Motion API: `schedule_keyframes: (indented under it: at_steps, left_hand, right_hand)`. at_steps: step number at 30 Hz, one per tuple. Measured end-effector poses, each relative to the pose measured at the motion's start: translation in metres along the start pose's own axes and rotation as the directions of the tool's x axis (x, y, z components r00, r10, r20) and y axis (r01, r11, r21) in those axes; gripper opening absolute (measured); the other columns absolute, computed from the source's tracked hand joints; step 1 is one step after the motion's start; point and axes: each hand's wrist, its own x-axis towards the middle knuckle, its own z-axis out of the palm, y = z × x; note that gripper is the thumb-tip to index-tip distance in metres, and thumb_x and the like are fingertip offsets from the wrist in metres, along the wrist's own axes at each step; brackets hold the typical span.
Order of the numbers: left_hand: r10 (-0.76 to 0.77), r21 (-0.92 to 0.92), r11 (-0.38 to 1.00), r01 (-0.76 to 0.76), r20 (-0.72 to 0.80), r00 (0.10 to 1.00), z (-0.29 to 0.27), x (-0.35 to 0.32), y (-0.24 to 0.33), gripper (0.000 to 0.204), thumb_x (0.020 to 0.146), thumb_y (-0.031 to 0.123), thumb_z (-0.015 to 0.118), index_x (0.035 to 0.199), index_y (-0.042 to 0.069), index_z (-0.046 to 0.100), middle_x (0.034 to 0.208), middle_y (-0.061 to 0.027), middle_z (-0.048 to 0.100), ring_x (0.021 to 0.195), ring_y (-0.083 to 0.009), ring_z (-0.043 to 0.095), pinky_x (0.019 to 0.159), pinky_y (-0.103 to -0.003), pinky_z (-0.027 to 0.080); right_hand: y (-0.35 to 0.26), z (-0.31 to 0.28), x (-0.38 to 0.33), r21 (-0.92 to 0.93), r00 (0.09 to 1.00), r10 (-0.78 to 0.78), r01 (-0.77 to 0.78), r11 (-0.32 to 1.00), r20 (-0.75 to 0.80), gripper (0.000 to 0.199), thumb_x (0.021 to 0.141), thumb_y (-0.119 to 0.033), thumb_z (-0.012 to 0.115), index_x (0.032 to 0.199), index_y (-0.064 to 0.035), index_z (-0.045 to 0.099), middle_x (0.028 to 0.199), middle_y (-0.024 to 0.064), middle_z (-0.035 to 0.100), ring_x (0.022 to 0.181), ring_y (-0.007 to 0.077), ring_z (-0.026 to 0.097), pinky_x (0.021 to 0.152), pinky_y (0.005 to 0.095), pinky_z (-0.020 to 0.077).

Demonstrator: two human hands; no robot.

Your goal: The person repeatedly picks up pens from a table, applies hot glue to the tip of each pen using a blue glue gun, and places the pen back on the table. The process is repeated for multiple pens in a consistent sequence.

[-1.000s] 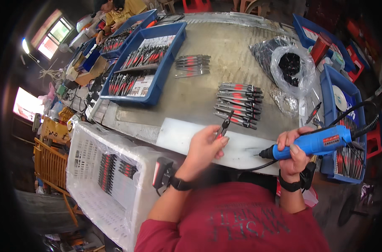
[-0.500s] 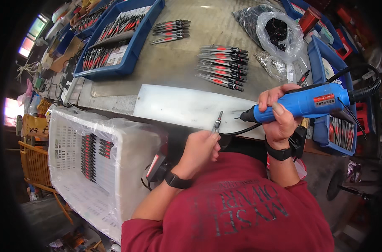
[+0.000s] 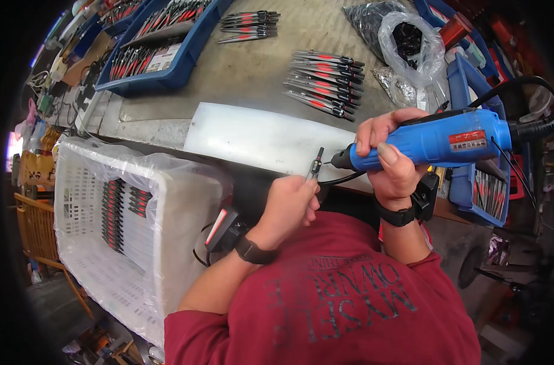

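Observation:
My left hand point(image 3: 291, 204) pinches a silver-grey drawing compass point(image 3: 316, 166) by its lower part, with the dark hinge and handle pointing up. My right hand point(image 3: 394, 159) is closed around a blue electric screwdriver point(image 3: 438, 141), held nearly level. Its black nose points left, and the thin bit ends right beside the compass's hinge; whether the two touch I cannot tell. Both hands are over the near edge of a white board point(image 3: 252, 141). Beyond it, several grey-and-red compasses point(image 3: 327, 84) lie side by side on the bench, and another row of compasses point(image 3: 248, 25) is farther left.
A white plastic crate point(image 3: 158, 213) lined with clear film holds rows of compasses at my left. Blue trays point(image 3: 167, 78) of compasses stand at the far left. On the right are a bag of small black parts point(image 3: 411, 45) and a blue bin point(image 3: 489, 191). A black cord point(image 3: 532, 131) trails from the screwdriver.
The screwdriver has come closer to the compass, its bit now beside the hinge. The view has shifted slightly. Both grips are unchanged.

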Motion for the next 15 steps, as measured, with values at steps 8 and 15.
schedule_keyframes:
  at_steps: [8, 15]
  left_hand:
    - [0.002, 0.020, 1.000, -0.001, -0.007, 1.000, 0.0005, 0.0005, 0.0002, 0.021, 0.090, 0.018, 0.048, 0.078, 0.002, 0.055, 0.057, -0.0010, 0.053, 0.042, -0.0059, 0.047, 0.038, -0.019, 0.037]
    - [-0.015, 0.041, 0.999, 0.015, -0.015, 1.000, 0.0006, 0.0000, 0.0013, 0.021, 0.090, 0.019, 0.048, 0.078, 0.003, 0.055, 0.056, -0.0005, 0.053, 0.042, -0.0055, 0.047, 0.037, -0.018, 0.036]
  right_hand:
    - [0.0020, 0.0055, 0.0012, -0.027, 0.999, 0.021, -0.020, 0.999, 0.029, 0.050, 0.069, -0.005, 0.065, 0.111, -0.0051, 0.039, 0.076, 0.0080, 0.049, 0.059, 0.0160, 0.050, 0.052, 0.0288, 0.0406]
    - [0.0037, 0.0079, 0.0018, -0.053, 0.999, 0.017, -0.015, 0.998, 0.040, 0.050, 0.069, -0.005, 0.066, 0.112, -0.0048, 0.039, 0.077, 0.0079, 0.049, 0.060, 0.0162, 0.051, 0.053, 0.0287, 0.0410]
